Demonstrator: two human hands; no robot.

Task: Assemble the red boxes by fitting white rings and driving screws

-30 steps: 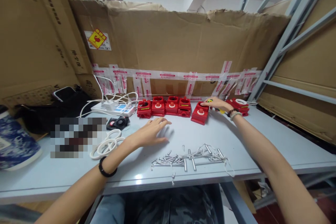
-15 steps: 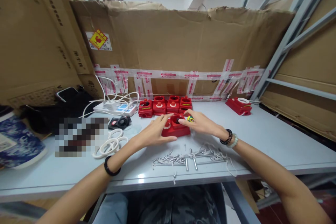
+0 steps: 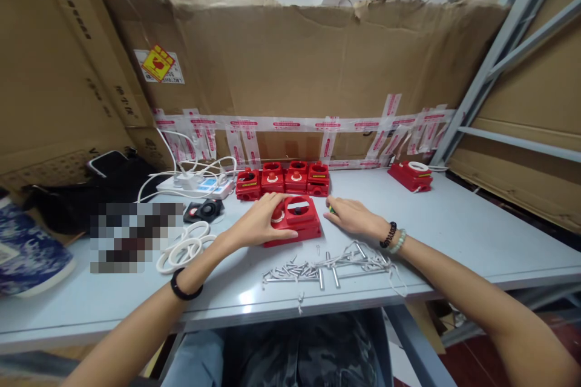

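My left hand (image 3: 259, 219) grips the left end of a red plastic housing (image 3: 303, 228), thumb along the front and fingers over the back. The housing lies on the table. It has a round opening with a black knob inside, and a red button partly behind my fingers. My right hand (image 3: 356, 216) is just right of the housing, apart from it. Its fingers are closed round a screwdriver, of which only a bit of yellow-and-green handle (image 3: 332, 209) shows. Nearer me lie loose screws (image 3: 293, 269) and metal rods (image 3: 336, 277) tangled with white string.
Several similar red housings (image 3: 284, 181) stand in a row behind. Another, with a white ring (image 3: 417, 166), sits far right. White rings (image 3: 186, 252), a black round part (image 3: 210, 210) and a power strip (image 3: 218, 187) with cables lie left. A cardboard sheet (image 3: 272, 66) walls the back.
My right hand has drawn back to the right from the housing with the screwdriver, uncovering the round opening. My left hand and the housing have shifted slightly left.
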